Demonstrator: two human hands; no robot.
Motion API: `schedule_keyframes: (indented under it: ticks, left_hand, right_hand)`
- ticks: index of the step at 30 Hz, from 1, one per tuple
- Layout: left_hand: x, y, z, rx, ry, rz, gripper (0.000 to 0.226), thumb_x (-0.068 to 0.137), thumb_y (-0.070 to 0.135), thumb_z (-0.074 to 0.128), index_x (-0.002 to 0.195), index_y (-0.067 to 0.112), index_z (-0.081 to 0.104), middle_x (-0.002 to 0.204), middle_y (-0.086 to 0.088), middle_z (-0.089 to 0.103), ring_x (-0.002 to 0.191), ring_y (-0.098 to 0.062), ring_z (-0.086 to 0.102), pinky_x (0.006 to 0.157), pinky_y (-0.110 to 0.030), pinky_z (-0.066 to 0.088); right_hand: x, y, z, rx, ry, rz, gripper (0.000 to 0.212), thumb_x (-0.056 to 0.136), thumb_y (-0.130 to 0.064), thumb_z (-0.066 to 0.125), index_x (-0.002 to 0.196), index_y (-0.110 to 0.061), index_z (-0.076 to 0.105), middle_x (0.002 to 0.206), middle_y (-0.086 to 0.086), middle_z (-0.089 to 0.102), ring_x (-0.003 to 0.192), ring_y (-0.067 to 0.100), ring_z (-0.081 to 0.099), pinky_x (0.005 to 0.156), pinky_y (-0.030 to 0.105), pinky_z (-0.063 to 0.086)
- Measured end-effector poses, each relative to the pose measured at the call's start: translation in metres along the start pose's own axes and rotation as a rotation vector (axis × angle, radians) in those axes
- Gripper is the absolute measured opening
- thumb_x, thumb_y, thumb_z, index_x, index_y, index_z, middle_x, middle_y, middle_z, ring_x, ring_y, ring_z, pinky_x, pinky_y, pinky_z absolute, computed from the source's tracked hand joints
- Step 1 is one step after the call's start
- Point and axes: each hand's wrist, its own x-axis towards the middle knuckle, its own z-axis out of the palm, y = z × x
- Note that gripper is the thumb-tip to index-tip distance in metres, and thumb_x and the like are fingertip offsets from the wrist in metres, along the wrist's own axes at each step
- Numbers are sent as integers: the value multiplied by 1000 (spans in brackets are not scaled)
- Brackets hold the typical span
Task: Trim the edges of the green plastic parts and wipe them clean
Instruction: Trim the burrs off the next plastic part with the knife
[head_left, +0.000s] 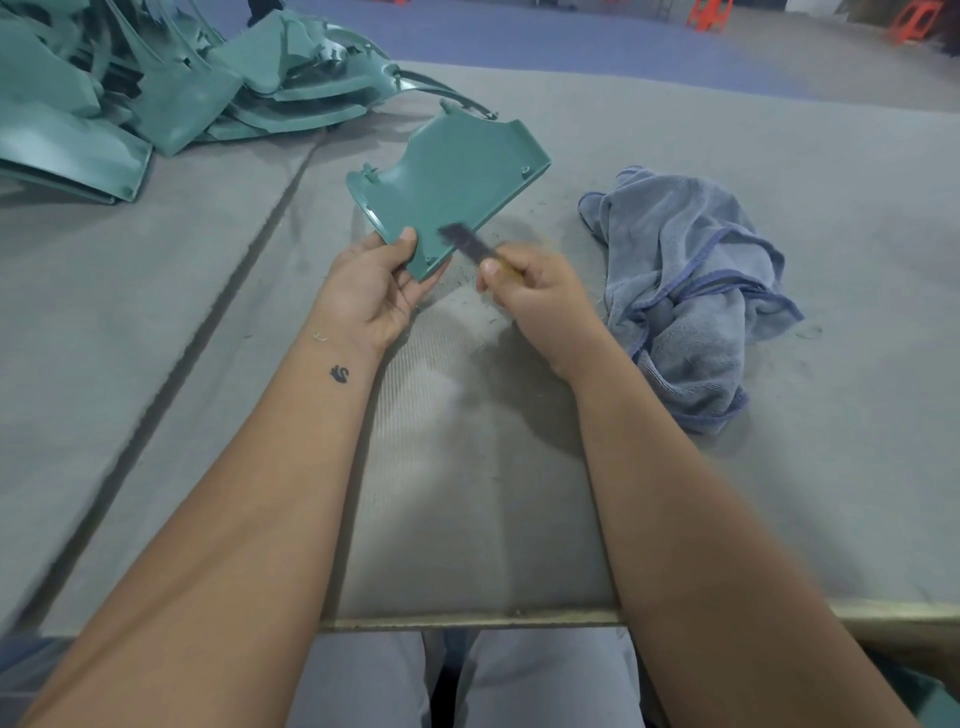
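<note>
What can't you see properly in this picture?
Head view only:
- The dark blade tool in the right hand is smeared by motion; its tip and type are unclear, and the fingers hide its handle.
- The near corner of the flat green plastic part sits behind the left hand thumb.
- The pile of green plastic parts is cut off by the top and left edges.
- The crumpled blue cloth hides its own folds.

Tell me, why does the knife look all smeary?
In the head view, the blade in the right hand is motion-blurred, so it looks smeared across the green part that the left hand holds. The towel beside them is fairly sharp. The wide lens bends the table edges.
</note>
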Motion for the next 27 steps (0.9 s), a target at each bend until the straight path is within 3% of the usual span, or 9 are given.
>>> schedule_keyframes:
  ticks: [2, 7, 12, 16, 20, 22, 24, 27]
  left_hand:
    - [0, 1, 0, -2, 0, 0, 18, 99, -1, 43, 97, 4, 60, 76, -7, 74, 68, -15, 72, 64, -26, 60]
    - [1, 1, -1, -31, 2, 0, 17, 98, -3, 44, 99, 2, 60, 78, -11, 73, 69, -18, 72, 63, -26, 59]
    - [1, 1, -2, -42, -15, -8, 19, 100, -1, 42, 99, 4, 60, 78, -9, 73, 68, -17, 72, 68, -27, 60]
    - [0, 1, -1, -69, -15, -13, 19, 100, -2, 42, 100, 4, 60, 81, -11, 73, 70, -17, 72, 67, -26, 60]
    - [0, 2, 0, -67, -21, -7, 20, 100, -1, 41, 100, 5, 60, 78, -9, 73, 68, -16, 71, 66, -26, 60]
    - [-1, 1, 1, -77, -20, -5, 20, 101, 0, 40, 102, 6, 59, 82, -9, 73, 71, -16, 71, 68, -25, 60]
    - [-1, 0, 2, -81, -21, 6, 21, 101, 1, 40, 106, 10, 58, 92, -8, 71, 76, -16, 70, 69, -24, 59]
    - [1, 0, 4, -77, 1, 27, 24, 101, 4, 43, 115, 18, 56, 101, -3, 66, 82, -14, 65, 64, -20, 56]
  right_hand:
    - [1, 0, 4, -138, -70, -6, 28, 93, -18, 53, 65, -23, 56, 51, -13, 40, 54, 7, 35, 58, 27, 30]
    - [-1, 0, -3, 93, 58, -13, 27, 93, -18, 50, 67, -21, 56, 53, -16, 40, 57, 9, 34, 57, 26, 29]
    - [2, 2, 4, -243, -88, -29, 27, 93, -21, 53, 66, -22, 55, 53, -12, 41, 57, 10, 38, 62, 29, 35]
    - [1, 3, -2, 25, -2, -21, 27, 95, -17, 51, 69, -22, 56, 50, -17, 41, 52, 5, 34, 54, 23, 30]
    - [2, 3, 4, -242, -98, -46, 27, 93, -21, 53, 67, -20, 57, 51, -12, 41, 55, 9, 37, 60, 29, 34]
    - [1, 1, 0, -46, -75, 15, 30, 93, -28, 51, 66, -21, 62, 49, -14, 42, 52, 7, 35, 54, 26, 31]
    - [4, -2, -6, 235, -16, 160, 46, 95, -44, 40, 68, -22, 69, 51, -12, 46, 50, 8, 36, 48, 21, 30]
    - [10, -2, -11, 384, 5, 228, 59, 102, -46, 26, 76, -24, 75, 57, -8, 48, 54, 9, 37, 54, 21, 31]
